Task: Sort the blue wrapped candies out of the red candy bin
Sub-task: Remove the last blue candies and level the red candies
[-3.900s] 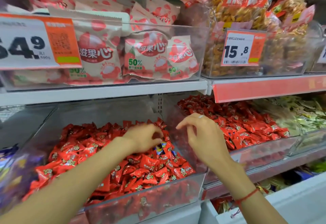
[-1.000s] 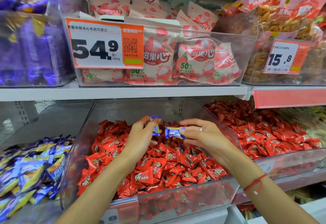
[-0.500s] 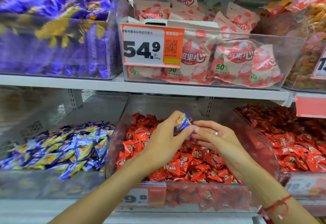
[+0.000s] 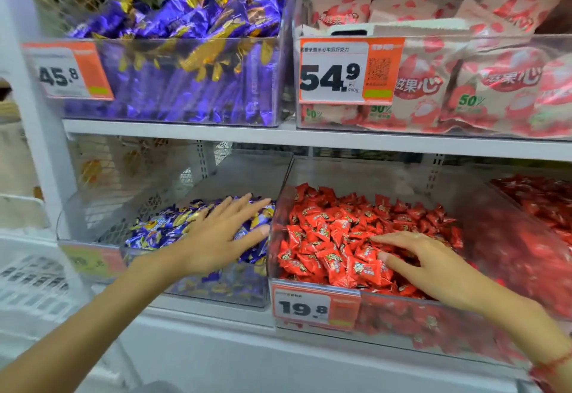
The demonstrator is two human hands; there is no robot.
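A clear bin of red wrapped candies point(image 4: 334, 238) stands on the lower shelf, with a 19.8 price tag point(image 4: 315, 307) on its front. Left of it is a clear bin of blue and yellow wrapped candies point(image 4: 161, 228). My left hand point(image 4: 223, 234) hovers flat over the blue candies, fingers spread and straight, holding nothing. My right hand point(image 4: 424, 264) rests palm down on the red candies, fingers straight and pointing left. No blue candy shows among the red ones.
The upper shelf point(image 4: 278, 137) carries a bin of purple and gold wrappers point(image 4: 192, 77) and a bin of pink strawberry packets point(image 4: 464, 89), each with a price tag. Another bin of red candies point(image 4: 538, 200) stands at the far right. A white upright post point(image 4: 34, 114) stands left.
My left hand carried the blue candies from over the red bin to the blue bin and let them go. My right hand dropped onto the red candies. The view swung left.
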